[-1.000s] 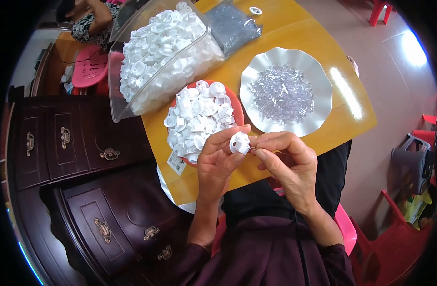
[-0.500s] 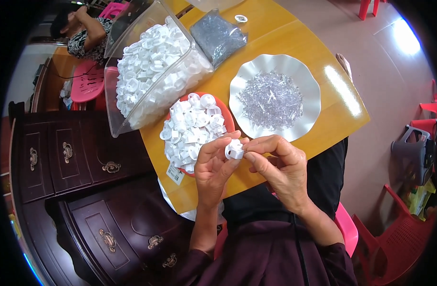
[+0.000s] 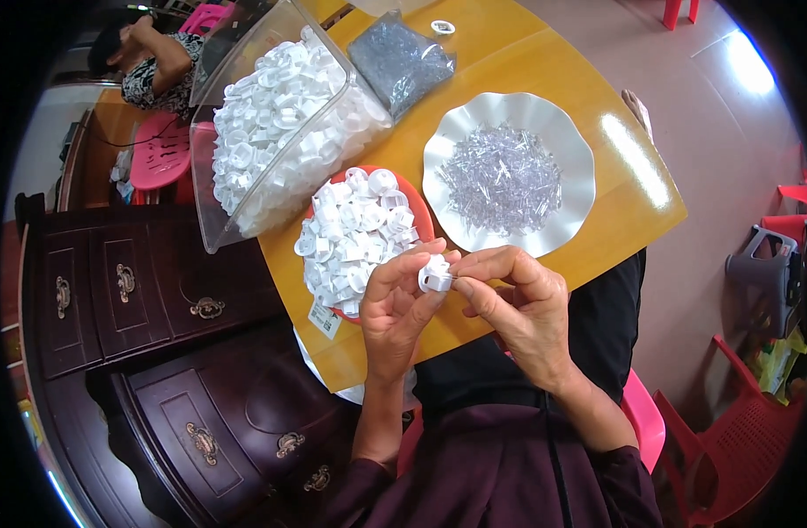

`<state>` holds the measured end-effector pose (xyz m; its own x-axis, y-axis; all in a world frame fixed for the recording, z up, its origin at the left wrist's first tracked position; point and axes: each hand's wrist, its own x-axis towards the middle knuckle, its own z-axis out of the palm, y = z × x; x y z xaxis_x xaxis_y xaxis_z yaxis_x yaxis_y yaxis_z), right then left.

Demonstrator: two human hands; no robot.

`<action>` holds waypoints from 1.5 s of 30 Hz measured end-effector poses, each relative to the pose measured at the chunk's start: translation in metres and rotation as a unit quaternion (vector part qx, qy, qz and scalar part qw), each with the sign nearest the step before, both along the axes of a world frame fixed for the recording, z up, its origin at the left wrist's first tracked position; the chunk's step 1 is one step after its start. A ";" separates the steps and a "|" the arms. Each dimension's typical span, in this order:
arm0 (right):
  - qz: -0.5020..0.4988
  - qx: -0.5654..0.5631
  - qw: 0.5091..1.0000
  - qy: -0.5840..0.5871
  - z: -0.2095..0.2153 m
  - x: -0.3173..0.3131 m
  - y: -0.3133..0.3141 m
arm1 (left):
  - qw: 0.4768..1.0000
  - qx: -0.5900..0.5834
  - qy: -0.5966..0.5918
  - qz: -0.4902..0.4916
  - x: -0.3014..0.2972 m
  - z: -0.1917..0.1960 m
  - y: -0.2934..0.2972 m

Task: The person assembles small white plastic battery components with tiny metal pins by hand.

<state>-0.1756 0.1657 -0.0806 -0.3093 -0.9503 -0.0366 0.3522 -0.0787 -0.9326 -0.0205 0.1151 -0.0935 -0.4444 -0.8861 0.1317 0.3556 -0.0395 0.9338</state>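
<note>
and here it is, right in the middle: a small white plastic part (image 3: 435,275), round-rimmed on one side and blocky on the other, with a dark opening in its face, held up over the near edge of the table. the left hand (image 3: 394,299) has it in a narrow pinch, thumb below and fingertips above. in close on the other side, the right hand (image 3: 519,299) pinches thumb and forefinger nearly together around a thin clear pin (image 3: 456,278), just a sliver of it showing against the part; whether it sits inside is too small to tell. just beyond the left hand, an orange-red bowl (image 3: 424,216) heaped with matching white pieces (image 3: 355,236), all curved rims and square blocks, a printed label (image 3: 324,320) by its lower edge. to the right of that, a white dish (image 3: 580,167) with a wavy, glossy rim, and in it a tangle of glassy slivers (image 3: 502,180). farther up, a big see-through bin (image 3: 211,214) crammed with more white parts, a crinkled grey plastic bag (image 3: 401,63) beside it. the surface is smooth yellow-brown wood, this table (image 3: 619,224) catching a bright streak of light. around it, a dark polished cabinet (image 3: 157,339) with ornate metal handles, a pale shiny floor (image 3: 685,158), a red plastic chair (image 3: 737,444), and another person (image 3: 163,66) at upper left.
</note>
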 end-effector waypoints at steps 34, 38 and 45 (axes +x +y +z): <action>0.110 0.106 0.986 -0.072 0.002 -0.019 0.004 | 0.994 -0.040 -0.094 0.030 -0.001 0.018 0.002; 0.103 0.090 0.985 -0.104 -0.002 -0.017 0.001 | 0.992 -0.068 -0.101 0.028 0.003 0.016 0.001; 0.131 0.117 0.979 -0.108 -0.001 -0.019 0.003 | 0.965 -0.154 -0.205 0.055 0.006 0.019 0.002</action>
